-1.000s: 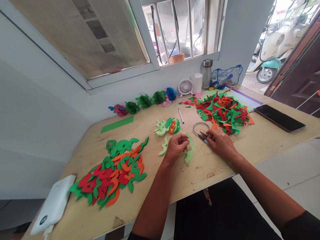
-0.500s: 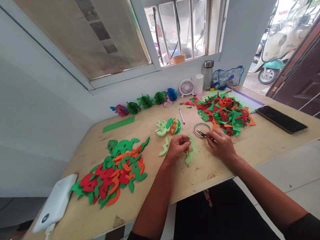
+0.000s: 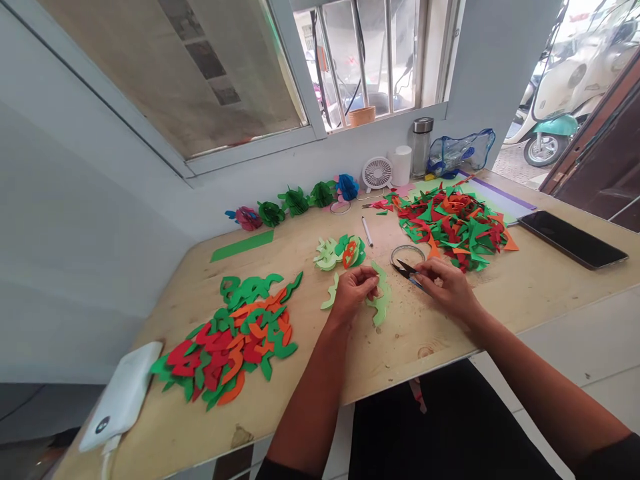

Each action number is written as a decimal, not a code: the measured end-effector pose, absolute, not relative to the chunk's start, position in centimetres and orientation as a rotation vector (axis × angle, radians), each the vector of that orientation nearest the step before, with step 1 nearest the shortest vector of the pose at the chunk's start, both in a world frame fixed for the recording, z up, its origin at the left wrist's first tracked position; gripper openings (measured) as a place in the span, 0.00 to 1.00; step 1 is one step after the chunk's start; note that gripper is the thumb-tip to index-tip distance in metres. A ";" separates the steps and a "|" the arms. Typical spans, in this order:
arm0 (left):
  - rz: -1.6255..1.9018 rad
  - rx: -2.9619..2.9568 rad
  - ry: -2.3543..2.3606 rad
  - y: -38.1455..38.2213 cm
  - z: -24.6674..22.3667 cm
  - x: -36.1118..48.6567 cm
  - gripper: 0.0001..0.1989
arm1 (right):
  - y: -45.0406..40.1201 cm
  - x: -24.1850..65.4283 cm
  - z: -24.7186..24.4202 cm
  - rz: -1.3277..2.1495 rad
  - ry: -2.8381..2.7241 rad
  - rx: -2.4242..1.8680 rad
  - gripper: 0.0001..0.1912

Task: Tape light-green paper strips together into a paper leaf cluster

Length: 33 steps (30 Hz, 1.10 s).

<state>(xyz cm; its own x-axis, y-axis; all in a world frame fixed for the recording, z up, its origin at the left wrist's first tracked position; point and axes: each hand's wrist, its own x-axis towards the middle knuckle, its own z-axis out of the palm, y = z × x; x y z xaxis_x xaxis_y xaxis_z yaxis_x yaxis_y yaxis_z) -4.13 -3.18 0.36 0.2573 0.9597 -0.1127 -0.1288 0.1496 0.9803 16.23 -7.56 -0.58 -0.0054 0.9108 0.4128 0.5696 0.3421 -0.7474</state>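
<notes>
My left hand (image 3: pixel 353 291) is closed, pinching the upper part of a wavy light green paper cutout (image 3: pixel 383 305). My right hand (image 3: pixel 447 288) is wrapped round small thread snips (image 3: pixel 407 272), whose dark blades stand apart and point left toward the paper without touching it. Behind the blades lies a roll of tape (image 3: pixel 407 253), partly covered by them. Another light green paper piece (image 3: pixel 329 297) rests just left of my left hand. Beyond that hand sit light green cutouts (image 3: pixel 327 253) and a green and orange paper shape (image 3: pixel 352 251).
Red, green and orange cutouts (image 3: pixel 235 347) are heaped at left, paper scraps (image 3: pixel 457 223) at right. A pen (image 3: pixel 367 231), a phone (image 3: pixel 573 239) and a power bank (image 3: pixel 121 393) lie about. Paper flowers (image 3: pixel 296 200), a fan (image 3: pixel 377 174) and a bottle (image 3: pixel 422 148) line the wall.
The snips' blades have spread apart. My left hand still pinches the light green cutout, which has turned slightly. The whole view has shifted a little.
</notes>
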 end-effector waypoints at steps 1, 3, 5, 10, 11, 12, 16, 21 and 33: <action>1.002 1.116 0.987 -3.2 0.4 -4.1 0.10 | -7.5 16.3 -0.6 0.572 -1.651 -1.316 0.09; 1.010 1.128 0.998 -3.2 0.5 -4.1 0.10 | -7.6 16.2 -0.5 0.791 -1.567 -1.281 0.11; 1.025 1.148 0.999 -3.3 0.6 -4.0 0.13 | -7.8 16.2 -0.3 0.968 -1.486 -1.275 0.13; 1.185 1.182 0.937 -3.8 1.1 -3.8 0.13 | -8.1 16.0 0.2 1.107 -1.388 -1.291 0.14; 1.197 1.194 0.935 -3.8 1.2 -3.8 0.10 | -8.1 16.0 0.3 1.111 -1.389 -1.283 0.14; 1.189 1.214 0.940 -3.8 1.1 -3.8 0.08 | -8.1 16.0 0.3 1.112 -1.396 -1.279 0.14; 1.077 1.329 0.966 -3.6 0.8 -3.8 0.06 | -8.0 16.0 0.4 1.097 -1.432 -1.285 0.15; 1.024 1.367 0.958 -3.6 0.5 -3.8 0.08 | -8.2 15.9 0.4 1.133 -1.467 -1.274 0.14; 0.926 1.296 0.862 -4.0 1.1 -3.8 0.09 | -7.8 16.3 -0.8 1.096 -1.504 -1.224 0.14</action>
